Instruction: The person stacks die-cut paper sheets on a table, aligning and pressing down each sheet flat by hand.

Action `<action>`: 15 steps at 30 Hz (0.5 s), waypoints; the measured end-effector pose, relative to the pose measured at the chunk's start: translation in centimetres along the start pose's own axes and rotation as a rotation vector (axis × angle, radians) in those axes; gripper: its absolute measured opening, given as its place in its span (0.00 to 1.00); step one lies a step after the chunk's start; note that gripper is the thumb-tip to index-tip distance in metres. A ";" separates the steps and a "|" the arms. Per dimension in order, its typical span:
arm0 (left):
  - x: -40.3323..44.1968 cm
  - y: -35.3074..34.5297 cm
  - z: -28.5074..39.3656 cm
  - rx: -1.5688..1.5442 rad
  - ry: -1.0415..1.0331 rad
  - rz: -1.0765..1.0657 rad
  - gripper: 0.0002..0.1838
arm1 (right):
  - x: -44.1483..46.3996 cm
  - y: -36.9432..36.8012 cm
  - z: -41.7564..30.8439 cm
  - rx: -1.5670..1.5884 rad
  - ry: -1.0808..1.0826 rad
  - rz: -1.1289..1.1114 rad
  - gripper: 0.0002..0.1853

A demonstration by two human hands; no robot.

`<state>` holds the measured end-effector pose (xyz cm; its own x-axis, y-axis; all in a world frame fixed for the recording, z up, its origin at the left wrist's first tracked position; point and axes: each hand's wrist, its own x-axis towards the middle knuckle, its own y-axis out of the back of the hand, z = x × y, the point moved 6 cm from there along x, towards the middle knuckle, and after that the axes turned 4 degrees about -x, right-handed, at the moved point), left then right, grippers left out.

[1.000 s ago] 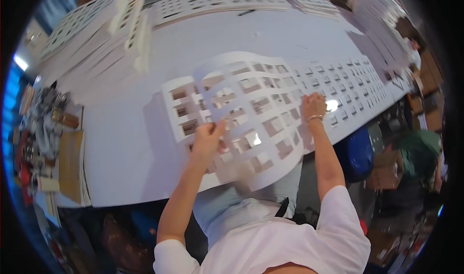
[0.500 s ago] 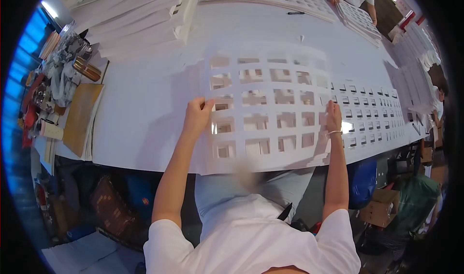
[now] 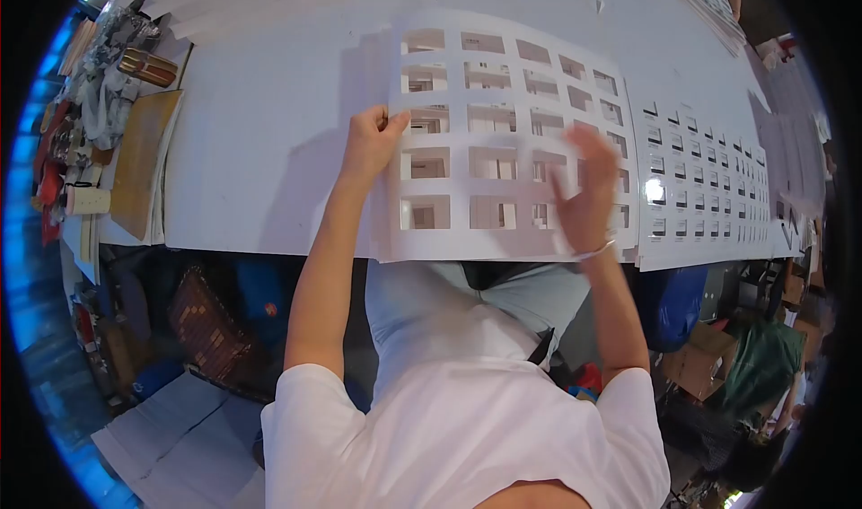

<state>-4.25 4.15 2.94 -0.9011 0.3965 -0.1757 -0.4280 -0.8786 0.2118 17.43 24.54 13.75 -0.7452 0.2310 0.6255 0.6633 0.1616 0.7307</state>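
Note:
A large white sheet (image 3: 456, 150) with rows of rounded rectangular panels lies at the table's front edge, its left side slightly raised. Whether the panels are printed pictures or cut openings, I cannot tell. My left hand (image 3: 373, 141) pinches the sheet's left edge between thumb and fingers. Over the right part of the sheet hovers my right hand (image 3: 588, 195), blurred by motion, its thumb and fingers apart and nothing seen in it. Beside the sheet on the right lies another white sheet (image 3: 700, 181) printed with rows of small dark-edged labels.
The white table (image 3: 242, 150) extends to the back. At its left are a brown board (image 3: 144, 163), a striped cylindrical case (image 3: 148, 67) and assorted clutter. Paper stacks stand at the back left and far right. A cardboard box (image 3: 700, 361) sits below right. Part of another person shows at the top right.
My right hand has let go of the sheet's right edge and moved left over its panels. My left hand keeps its hold. The camera view has shifted, and the sheet appears higher.

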 end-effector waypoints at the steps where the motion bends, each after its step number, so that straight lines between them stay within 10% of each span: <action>1: 0.0 0.0 -0.1 0.009 -0.012 0.016 0.15 | -0.5 -0.9 -3.6 0.119 0.096 -0.076 0.29; 10: -2.1 0.2 3.1 0.288 -0.160 0.153 0.17 | -8.0 -10.2 -11.7 0.219 0.388 -0.537 0.41; 15: -0.5 -1.9 10.1 0.707 -0.738 0.274 0.31 | -8.2 -10.6 -11.7 0.254 0.355 -0.552 0.39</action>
<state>-3.69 8.30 12.29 -0.6908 0.4800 0.5408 0.0671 -0.7021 0.7089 15.73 9.77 4.10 -0.9260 -0.2691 0.2647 0.1449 0.3941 0.9076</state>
